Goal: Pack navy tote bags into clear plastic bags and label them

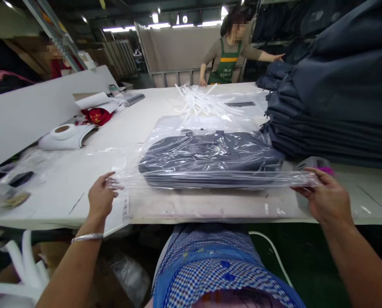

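I'm watching through the head camera here, and the left hand (104, 194) is pinching one end of a clear plastic bag (293, 179) with its fingertips while the right hand (328, 199) is gripping the bunched-up other end between thumb and fingers. So the film's running in a fairly straight band between them. Inside it a dark navy fabric bag (210, 156) is lying flat near the front edge of the white table (123, 124), right between the hands, its handles on the far side.

Just beyond that I'm seeing a messy heap of white foam strips (200, 100). Over on the right a tall stack of dark fabric (338, 102) is looming, folds piling up, and something magenta (327, 171) is poking out just beside the right hand. On the left a white roll (62, 131) is sitting near some red cloth (97, 116). More white tubes (27, 273) are sticking up at the lower left.

Across the table a co-worker in a green apron (227, 60) is reaching an arm toward the dark stack. A silver bangle (87, 237) is circling the left wrist.
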`<state>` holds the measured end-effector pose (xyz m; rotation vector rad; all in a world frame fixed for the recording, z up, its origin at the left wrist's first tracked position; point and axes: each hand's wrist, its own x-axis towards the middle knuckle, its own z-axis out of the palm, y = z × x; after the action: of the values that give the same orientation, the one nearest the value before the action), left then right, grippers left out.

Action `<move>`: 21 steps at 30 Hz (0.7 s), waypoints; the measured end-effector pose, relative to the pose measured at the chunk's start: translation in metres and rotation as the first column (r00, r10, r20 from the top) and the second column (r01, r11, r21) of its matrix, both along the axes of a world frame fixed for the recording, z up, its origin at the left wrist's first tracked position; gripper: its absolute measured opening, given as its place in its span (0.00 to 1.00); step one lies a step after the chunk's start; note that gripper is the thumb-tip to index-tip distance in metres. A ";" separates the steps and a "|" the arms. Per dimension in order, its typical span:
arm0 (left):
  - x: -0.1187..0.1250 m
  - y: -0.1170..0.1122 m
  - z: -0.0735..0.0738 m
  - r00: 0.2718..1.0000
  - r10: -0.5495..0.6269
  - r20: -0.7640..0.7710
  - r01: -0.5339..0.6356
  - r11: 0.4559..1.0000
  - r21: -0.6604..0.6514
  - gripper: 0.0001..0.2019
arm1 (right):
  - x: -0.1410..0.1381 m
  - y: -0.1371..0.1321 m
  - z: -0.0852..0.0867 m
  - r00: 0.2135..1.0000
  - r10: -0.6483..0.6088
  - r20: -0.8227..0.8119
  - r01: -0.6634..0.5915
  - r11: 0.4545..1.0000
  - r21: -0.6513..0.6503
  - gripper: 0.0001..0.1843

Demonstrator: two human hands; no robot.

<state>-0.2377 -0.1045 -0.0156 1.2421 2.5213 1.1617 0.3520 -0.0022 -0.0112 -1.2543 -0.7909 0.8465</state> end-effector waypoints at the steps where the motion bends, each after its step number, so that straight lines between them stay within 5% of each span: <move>1: -0.002 0.005 0.006 1.000 -0.006 -0.008 0.006 1.000 0.001 0.28 | 0.006 0.009 0.004 1.000 0.006 -0.015 -0.006 1.000 -0.015 0.13; 3: -0.007 0.013 0.018 0.978 -0.021 -0.207 0.019 1.000 -0.012 0.22 | 0.022 0.022 0.014 0.996 -0.007 0.093 0.016 0.995 -0.099 0.12; 5: -0.014 0.016 0.031 0.878 -0.079 -0.473 0.055 0.996 -0.064 0.18 | 0.044 0.027 0.025 0.920 -0.007 0.392 0.087 0.978 -0.188 0.12; 6: -0.019 0.015 0.036 0.818 -0.138 -0.558 0.088 0.989 -0.116 0.19 | 0.057 0.027 0.031 0.826 0.004 0.563 0.143 0.966 -0.216 0.12; 8: -0.031 0.012 0.043 0.738 -0.310 -0.599 0.184 0.947 -0.264 0.21 | 0.086 0.021 0.042 0.520 0.080 0.851 0.267 0.930 -0.251 0.12; 10: -0.044 0.007 0.044 0.695 -0.455 -0.557 0.267 0.883 -0.387 0.23 | 0.109 0.010 0.047 0.222 0.211 0.952 0.347 0.895 -0.279 0.12; 11: -0.049 0.005 0.043 0.682 -0.499 -0.534 0.288 0.855 -0.432 0.23 | 0.116 0.004 0.048 0.123 0.274 0.954 0.364 0.882 -0.300 0.11; 12: -0.053 0.004 0.040 0.682 -0.517 -0.517 0.281 0.838 -0.467 0.23 | 0.119 -0.002 0.047 0.103 0.312 0.944 0.372 0.868 -0.328 0.11; 13: -0.055 0.003 0.037 0.703 -0.509 -0.497 0.244 0.829 -0.503 0.22 | 0.117 -0.007 0.045 0.191 0.310 0.931 0.356 0.862 -0.361 0.11; 15: -0.054 0.001 0.029 0.807 -0.420 -0.415 0.135 0.816 -0.562 0.21 | 0.102 -0.017 0.037 0.552 0.188 0.812 0.283 0.874 -0.395 0.12; 17: -0.046 -0.002 0.022 0.951 -0.231 -0.207 0.085 0.835 -0.543 0.22 | 0.082 -0.023 0.027 0.885 0.053 0.463 0.143 0.915 -0.378 0.12; 19: -0.037 -0.009 0.018 0.989 -0.077 0.125 0.122 0.906 -0.406 0.26 | 0.066 -0.025 0.016 0.994 0.016 0.109 0.020 0.948 -0.318 0.10; 21: -0.033 -0.019 0.017 0.950 -0.032 0.310 0.125 0.951 -0.284 0.30 | 0.061 -0.026 0.008 1.000 -0.012 -0.016 0.006 0.949 -0.315 0.09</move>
<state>-0.2706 -0.1240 0.0012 0.9938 2.2894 0.8337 0.4133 -0.0285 -0.0032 -1.5281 -0.6510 1.0030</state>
